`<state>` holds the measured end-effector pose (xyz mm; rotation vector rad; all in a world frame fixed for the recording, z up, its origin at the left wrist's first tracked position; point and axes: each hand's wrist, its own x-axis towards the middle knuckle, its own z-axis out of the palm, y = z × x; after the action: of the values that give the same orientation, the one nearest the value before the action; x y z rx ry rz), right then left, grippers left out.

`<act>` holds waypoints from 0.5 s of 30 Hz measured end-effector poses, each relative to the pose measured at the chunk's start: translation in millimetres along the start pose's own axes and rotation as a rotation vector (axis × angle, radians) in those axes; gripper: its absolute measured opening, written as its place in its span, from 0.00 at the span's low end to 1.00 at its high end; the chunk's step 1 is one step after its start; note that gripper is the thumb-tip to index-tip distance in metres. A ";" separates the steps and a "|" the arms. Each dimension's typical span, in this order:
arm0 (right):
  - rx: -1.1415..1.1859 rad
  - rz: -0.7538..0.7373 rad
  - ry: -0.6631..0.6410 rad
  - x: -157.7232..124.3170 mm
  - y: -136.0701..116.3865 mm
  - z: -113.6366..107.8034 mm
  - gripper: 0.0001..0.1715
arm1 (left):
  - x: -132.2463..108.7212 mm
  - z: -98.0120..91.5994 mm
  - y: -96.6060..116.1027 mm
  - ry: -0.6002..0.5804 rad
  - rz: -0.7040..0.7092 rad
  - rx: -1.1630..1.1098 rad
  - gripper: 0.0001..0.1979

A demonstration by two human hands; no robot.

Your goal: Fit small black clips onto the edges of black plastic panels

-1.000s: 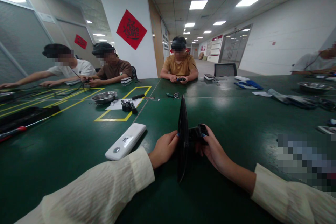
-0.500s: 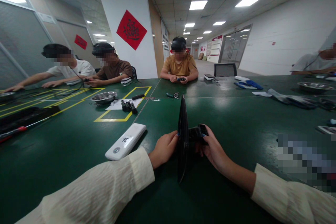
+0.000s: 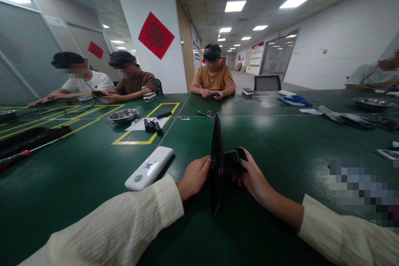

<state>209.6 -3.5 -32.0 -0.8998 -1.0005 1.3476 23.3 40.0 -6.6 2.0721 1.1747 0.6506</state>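
Note:
A thin black panel [image 3: 217, 166] stands upright between my hands, seen nearly edge-on. My left hand [image 3: 195, 176] is closed at its left side, thumb along the panel, with the fingertips hidden behind it. On the right side a black blocky part [image 3: 234, 159] abuts the panel; I cannot tell whether the two are joined. My right hand [image 3: 252, 174] is wrapped round the outer end of this part, its lower fingers in shadow underneath. To the left of my left hand lies a white power bank [image 3: 149, 168] marked with a number.
Several black parts [image 3: 152, 126] lie on white paper inside a yellow-taped rectangle, beside a metal bowl [image 3: 124, 115]. A red-handled tool [image 3: 23, 153] is at far left. Blue cloth [image 3: 294, 100] and another bowl [image 3: 373, 103] are at right. Several people sit around the green table [image 3: 264, 133].
My hands, the panel and the blocky part keep the same place. At far left, a person in white has drawn an outstretched arm inward.

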 end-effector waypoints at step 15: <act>0.001 0.008 0.010 0.7 -1.0 1.7 0.29 | -0.3 0.3 0.7 0.030 0.018 0.032 0.20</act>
<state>208.3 -2.9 -30.4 -0.9094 -0.9894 1.3494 23.7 39.4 -6.4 2.1091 1.1919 0.6782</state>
